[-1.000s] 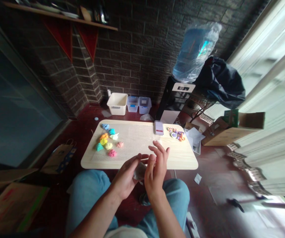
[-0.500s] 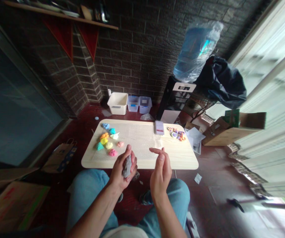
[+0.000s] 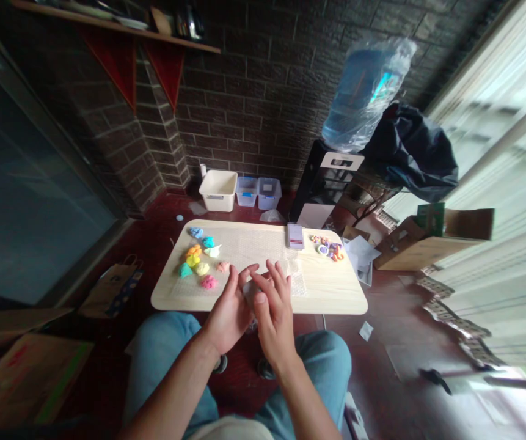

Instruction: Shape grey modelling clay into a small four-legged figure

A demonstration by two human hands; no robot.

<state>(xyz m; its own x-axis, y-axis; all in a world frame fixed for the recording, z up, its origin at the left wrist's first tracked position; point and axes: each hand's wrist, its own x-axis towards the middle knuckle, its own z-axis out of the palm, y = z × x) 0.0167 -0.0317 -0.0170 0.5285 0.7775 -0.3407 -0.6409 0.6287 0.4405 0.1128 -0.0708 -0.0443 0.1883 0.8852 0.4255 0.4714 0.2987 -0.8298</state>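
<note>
A lump of grey modelling clay [image 3: 249,292] lies between my two palms, mostly covered, just past my knees and over the near table edge. My left hand [image 3: 231,310] cups it from the left with the thumb up. From the right, my right hand [image 3: 272,304] presses flat against the clay, its fingers stretched out and slightly spread. On the left of the table [image 3: 331,293] sit several clay lumps: blue [image 3: 195,232], orange [image 3: 193,251], yellow [image 3: 192,260], green [image 3: 185,269] and pink [image 3: 208,281] among them.
Bubble wrap [image 3: 253,244] covers part of the tabletop. At the back stands a small clear-lidded case [image 3: 295,236], and small purple and orange clay pieces [image 3: 336,252] lie at the right. Beyond are a white bin [image 3: 218,192] and a water dispenser [image 3: 320,183]; a cardboard box [image 3: 409,247] stands right.
Half a second ago the hands were apart, the grey clay showing in my left hand. My right hand has since moved left onto the clay, and the palms are together again.
</note>
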